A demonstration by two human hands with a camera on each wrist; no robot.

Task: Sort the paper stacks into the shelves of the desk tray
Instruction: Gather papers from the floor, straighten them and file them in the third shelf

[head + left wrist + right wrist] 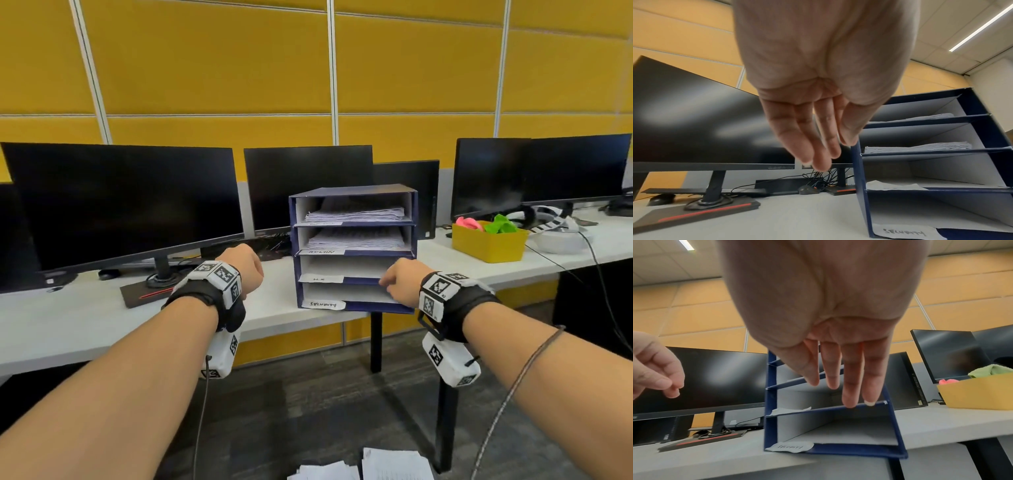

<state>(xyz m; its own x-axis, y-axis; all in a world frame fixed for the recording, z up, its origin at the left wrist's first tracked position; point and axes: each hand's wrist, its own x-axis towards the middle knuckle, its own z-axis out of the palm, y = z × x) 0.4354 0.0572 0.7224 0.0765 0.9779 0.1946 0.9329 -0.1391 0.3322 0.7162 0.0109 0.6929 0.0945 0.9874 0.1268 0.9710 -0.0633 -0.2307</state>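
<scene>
Desk tray [416, 219]: dark blue, four shelves, upright on the white worktop [85, 329] at its front edge. Top two shelves each hold a paper stack: upper paper stack [354, 214], second paper stack [356, 238]. The second shelf's label reads ADMIN; the bottom shelf's handwritten label [323, 304] is not fully legible. The third and bottom shelves show only their pale floors; I cannot tell whether any sheet lies there.

More loose paper stacks [394, 464] lie below the worktop at the bottom of the head view, two piles side by side.

Right hand [404, 281]: at the tray's front right, fingers straight in the right wrist view, fingertips [849, 403] at the front edge of the third shelf; contact cannot be confirmed. Grip holds nothing.

Left hand [245, 267]: left of the tray, above the worktop and apart from it. Fingers [807, 139] extended, close together, relaxed; grip holds nothing.

Surroundings: black monitors [123, 202] along the back of the worktop, yellow panelled wall [212, 68] behind. Yellow bin [488, 245] to the right of the tray, with pink and green cloths in it. Both wrists carry marker-covered camera bands.
</scene>
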